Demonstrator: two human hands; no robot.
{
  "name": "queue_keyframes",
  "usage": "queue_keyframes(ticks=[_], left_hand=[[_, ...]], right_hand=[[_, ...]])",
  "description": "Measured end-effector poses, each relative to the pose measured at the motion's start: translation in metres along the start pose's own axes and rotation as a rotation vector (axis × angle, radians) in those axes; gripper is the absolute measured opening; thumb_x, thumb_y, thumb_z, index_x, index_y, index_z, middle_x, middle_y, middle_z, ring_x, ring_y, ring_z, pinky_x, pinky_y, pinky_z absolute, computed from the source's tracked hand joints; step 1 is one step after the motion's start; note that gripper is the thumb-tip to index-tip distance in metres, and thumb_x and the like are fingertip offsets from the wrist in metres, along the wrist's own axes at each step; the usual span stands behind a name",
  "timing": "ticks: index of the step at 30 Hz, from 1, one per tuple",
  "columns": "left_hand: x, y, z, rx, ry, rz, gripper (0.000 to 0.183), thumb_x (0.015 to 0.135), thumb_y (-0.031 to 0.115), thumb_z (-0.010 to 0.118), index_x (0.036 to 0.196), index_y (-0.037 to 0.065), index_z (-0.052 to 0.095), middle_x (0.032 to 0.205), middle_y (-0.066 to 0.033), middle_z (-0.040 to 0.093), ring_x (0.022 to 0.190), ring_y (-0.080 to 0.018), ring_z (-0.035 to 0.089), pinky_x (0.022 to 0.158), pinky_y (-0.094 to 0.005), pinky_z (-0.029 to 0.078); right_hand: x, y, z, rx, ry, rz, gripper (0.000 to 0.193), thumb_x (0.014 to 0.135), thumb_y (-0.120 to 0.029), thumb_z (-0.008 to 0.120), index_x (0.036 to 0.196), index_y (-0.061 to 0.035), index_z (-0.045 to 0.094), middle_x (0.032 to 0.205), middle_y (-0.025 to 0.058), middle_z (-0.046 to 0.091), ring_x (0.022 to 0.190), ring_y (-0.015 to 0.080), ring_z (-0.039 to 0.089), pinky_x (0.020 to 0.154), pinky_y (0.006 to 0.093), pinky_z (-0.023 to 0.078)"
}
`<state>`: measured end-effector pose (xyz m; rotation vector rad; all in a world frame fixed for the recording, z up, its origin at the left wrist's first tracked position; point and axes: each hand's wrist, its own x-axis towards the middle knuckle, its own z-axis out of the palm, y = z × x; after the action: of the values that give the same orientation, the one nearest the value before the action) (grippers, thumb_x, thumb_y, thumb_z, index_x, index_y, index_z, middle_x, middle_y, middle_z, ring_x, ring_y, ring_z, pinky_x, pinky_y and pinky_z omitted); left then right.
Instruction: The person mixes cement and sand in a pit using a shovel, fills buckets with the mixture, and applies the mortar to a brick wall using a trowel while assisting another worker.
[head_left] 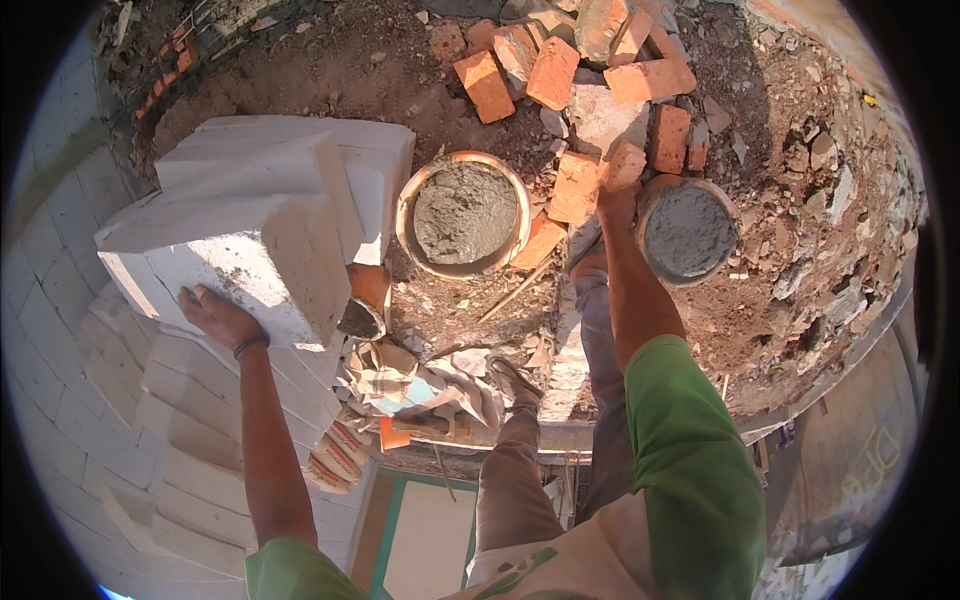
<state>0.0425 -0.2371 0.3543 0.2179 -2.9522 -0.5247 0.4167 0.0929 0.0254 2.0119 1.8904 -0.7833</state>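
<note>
My left hand [222, 318] lies against the near face of a large white block [225, 265], at the top of a stepped stack of such blocks. Its fingers are spread on the mortar-flecked surface and grip nothing. My right arm reaches forward, and my right hand [617, 203] is closed on the near end of an orange brick [625, 163]. The far side of that grip is hidden. Beside it lies another brick [576, 188], touching or nearly so. Just right of my right hand stands a round tub of grey mortar [690, 235].
A second mortar tub [402, 215] stands between the white blocks and the bricks. Loose bricks [552, 74] lie heaped at the far side. Rubble [800, 250] covers the ground on the right. Torn paper sacks [385, 372] lie near my sandalled foot [517, 382]. A thin stick [517, 290] lies in front.
</note>
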Motion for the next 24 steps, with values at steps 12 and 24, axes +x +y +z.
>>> queue_keyframes(ticks=[12, 24], left_hand=[[0.005, -0.004, -0.018, 0.165, 0.081, 0.126, 0.057, 0.09, 0.034, 0.035, 0.127, -0.009, 0.035, 0.133, -0.0254, 0.032, 0.125, -0.0359, 0.029, 0.104, -0.04, 0.022], [0.001, -0.017, 0.0, 0.017, 0.068, 0.188, 0.058, 0.093, 0.038, 0.038, 0.132, -0.003, 0.031, 0.138, -0.0209, 0.028, 0.129, -0.0318, 0.026, 0.106, -0.0389, 0.024]], right_hand=[[-0.079, -0.02, -0.049, 0.3, 0.027, -0.272, 0.061, 0.069, -0.019, 0.07, 0.114, 0.0068, 0.037, 0.108, 0.0237, 0.049, 0.1, 0.0356, 0.051, 0.087, 0.0397, 0.04], [-0.031, 0.041, 0.016, -0.03, -0.258, -0.203, 0.063, 0.084, -0.036, 0.055, 0.133, -0.0041, 0.033, 0.122, 0.0225, 0.048, 0.123, 0.0349, 0.034, 0.103, 0.0428, 0.02]])
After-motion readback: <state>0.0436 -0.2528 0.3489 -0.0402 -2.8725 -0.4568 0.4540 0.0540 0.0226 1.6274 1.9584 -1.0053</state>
